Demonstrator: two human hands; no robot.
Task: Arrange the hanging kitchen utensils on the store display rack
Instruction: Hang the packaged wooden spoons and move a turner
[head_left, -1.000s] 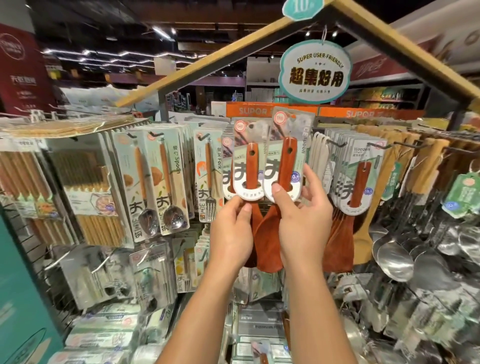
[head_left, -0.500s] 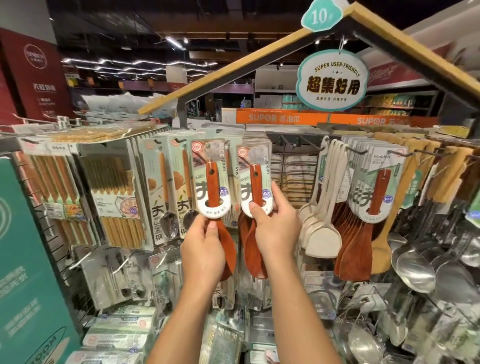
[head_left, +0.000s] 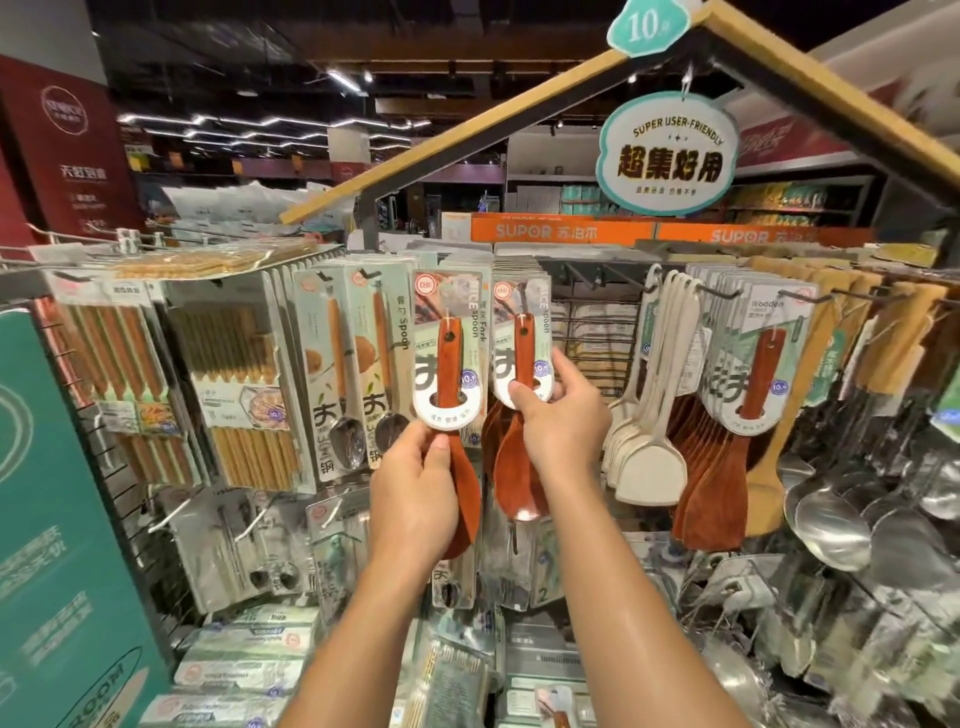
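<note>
just above our left hand (head_left: 413, 493) hangs a carded wooden rice spoon (head_left: 448, 364), and we pinch the card's rounded lower edge and the spoon's neck between thumb and curled fingers; its reddish bowl runs down beside our palm. to the right of that hand, close by, our right hand (head_left: 563, 428) holds a second carded rice spoon (head_left: 522, 353), thumb pressed on the front of the card's lower rim and fingers wrapped round behind it. this second card fronts a stack of like packs on the display rack (head_left: 592, 322), whose bare wire grid shows just right of our right hand. left of our left hand hang two packs of steel spoons (head_left: 358, 364) and, further out, boxed chopsticks (head_left: 234, 374). right of our right hand hang cream rice paddles (head_left: 649, 415), then carded wooden spatulas (head_left: 748, 415), then steel ladles (head_left: 831, 519). high above our right hand hangs a green sign (head_left: 667, 156).
</note>
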